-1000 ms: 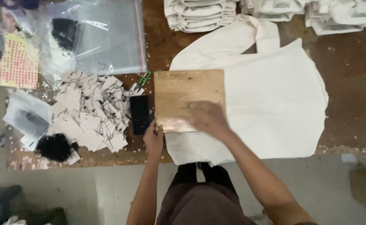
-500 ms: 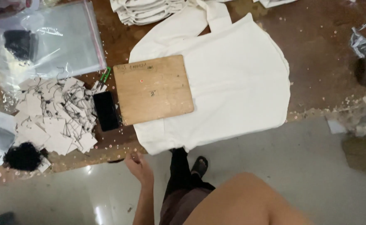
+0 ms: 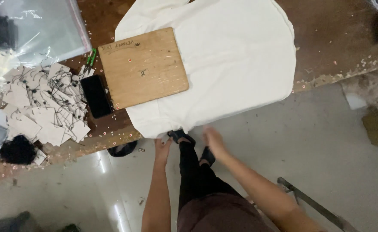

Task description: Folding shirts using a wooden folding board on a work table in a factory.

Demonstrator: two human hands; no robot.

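While the pile of pale paper tags with black strings (image 3: 42, 103) and the black phone (image 3: 96, 96) sit at the far left of the bench (image 3: 335, 47), the wooden rectangular board (image 3: 143, 66) already rests on the cream cotton garment (image 3: 236, 60), long axis running left-right. Nothing's folded yet, I'd say. Left hand (image 3: 162, 146) spread, just under the hem; right hand (image 3: 213, 139) loosely open, holding nothing.

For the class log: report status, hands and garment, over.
Left hand open, at white garment hem. Right hand open, just below hem. Wooden board lies on garment; nothing blocking.
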